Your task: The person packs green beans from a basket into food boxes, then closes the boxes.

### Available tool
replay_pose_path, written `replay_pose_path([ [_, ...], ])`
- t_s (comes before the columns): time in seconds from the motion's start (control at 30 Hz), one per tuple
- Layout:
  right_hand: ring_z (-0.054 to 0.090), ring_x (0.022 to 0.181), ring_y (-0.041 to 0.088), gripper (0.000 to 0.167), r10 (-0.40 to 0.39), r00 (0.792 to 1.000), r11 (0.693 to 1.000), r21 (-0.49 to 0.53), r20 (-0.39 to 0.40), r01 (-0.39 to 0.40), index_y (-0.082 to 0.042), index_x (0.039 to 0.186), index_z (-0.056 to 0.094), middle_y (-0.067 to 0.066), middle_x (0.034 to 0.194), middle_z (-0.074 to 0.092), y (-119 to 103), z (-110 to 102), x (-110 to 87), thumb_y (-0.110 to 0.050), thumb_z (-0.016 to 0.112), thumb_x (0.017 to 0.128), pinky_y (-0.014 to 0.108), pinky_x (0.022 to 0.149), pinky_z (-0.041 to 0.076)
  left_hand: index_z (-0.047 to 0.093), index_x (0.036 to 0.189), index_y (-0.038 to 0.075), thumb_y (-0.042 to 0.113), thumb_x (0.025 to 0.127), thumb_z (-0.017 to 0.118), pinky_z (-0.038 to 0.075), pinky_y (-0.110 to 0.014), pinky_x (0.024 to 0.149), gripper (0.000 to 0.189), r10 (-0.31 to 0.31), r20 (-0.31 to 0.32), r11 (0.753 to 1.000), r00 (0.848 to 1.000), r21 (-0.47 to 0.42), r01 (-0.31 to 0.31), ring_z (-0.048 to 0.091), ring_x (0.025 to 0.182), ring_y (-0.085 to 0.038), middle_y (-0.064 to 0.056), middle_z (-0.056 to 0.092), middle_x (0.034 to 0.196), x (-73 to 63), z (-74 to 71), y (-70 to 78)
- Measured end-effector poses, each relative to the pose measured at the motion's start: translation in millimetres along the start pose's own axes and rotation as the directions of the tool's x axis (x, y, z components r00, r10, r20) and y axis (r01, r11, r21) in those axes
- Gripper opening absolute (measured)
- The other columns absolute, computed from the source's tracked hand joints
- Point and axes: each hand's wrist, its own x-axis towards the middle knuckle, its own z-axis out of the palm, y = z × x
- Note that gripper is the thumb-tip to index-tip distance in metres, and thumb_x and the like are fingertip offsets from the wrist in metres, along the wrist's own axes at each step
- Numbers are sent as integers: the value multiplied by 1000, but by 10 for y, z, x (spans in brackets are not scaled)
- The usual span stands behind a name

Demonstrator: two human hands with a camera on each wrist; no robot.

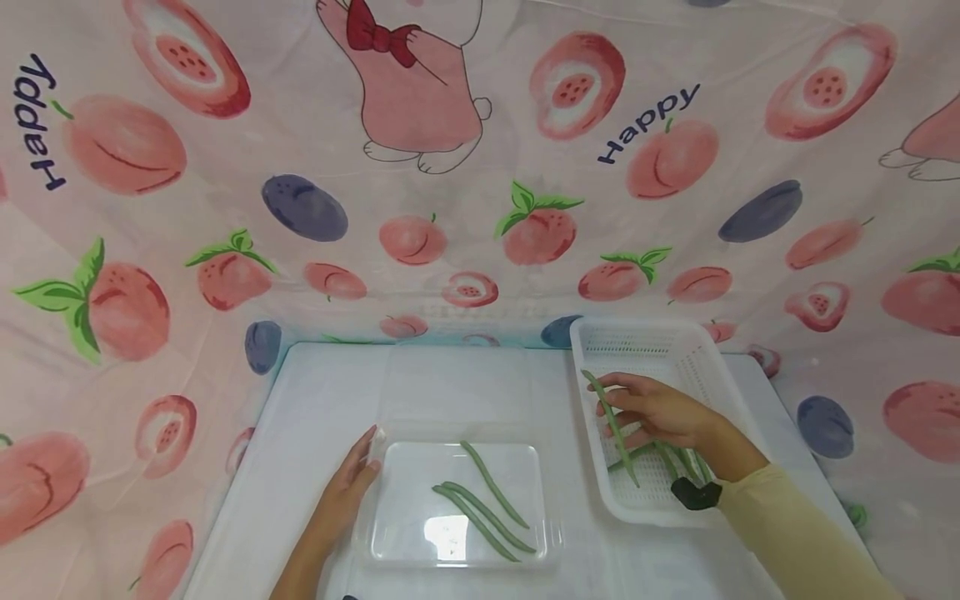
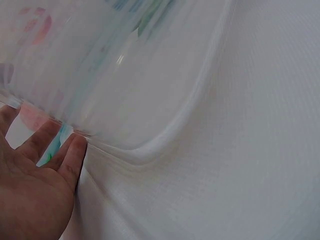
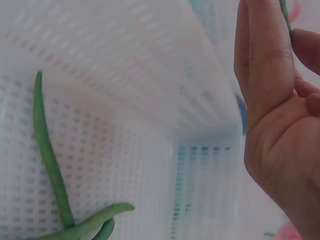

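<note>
A green bean (image 1: 613,429) is pinched between the thumb and fingers of my right hand (image 1: 663,412), over the white perforated basket (image 1: 587,467). Only a sliver of that bean shows in the right wrist view, beside the fingers. Several more green beans (image 3: 50,157) lie on the basket floor. My left hand (image 1: 345,487) rests at the left edge of a clear plastic container (image 1: 405,547). In the left wrist view its fairly straight fingertips touch the container's rim. Inside that container lie 3 green beans (image 1: 491,482), roughly side by side and slanting.
Both containers stand on a white-covered table (image 1: 330,383), the basket to the right of the clear one. A pink fruit-print cloth (image 1: 465,217) hangs behind and around the table. A black object (image 1: 696,493) sits at the right wrist.
</note>
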Motion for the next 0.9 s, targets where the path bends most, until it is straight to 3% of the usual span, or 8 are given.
replay_pose_path([
  [0.27,70,92,21,28,-41,995,999,-23,89,43,-10,138,45,8,113,63,-170,288,86,-14,46,110,37,72,65,31,157,44,52,102,54,54,-62,100,60,-3,-10,1000,1000,7,3,42,146,-45,-9,36,165,-1,9,-4],
  [0.53,72,90,19,32,-77,987,995,-46,145,84,-4,138,42,9,112,63,-273,567,170,-11,50,108,36,69,65,31,157,44,52,103,53,53,-63,101,59,1,-4,1000,1000,10,-1,40,147,-45,-8,34,166,-2,7,-16],
  [0.9,73,85,18,46,-67,976,993,-81,205,85,3,145,37,8,109,67,-314,864,314,-14,56,106,36,68,65,31,156,47,52,103,52,52,-63,102,57,2,-9,1000,1000,18,-2,40,148,-44,-6,34,166,-6,13,-2],
])
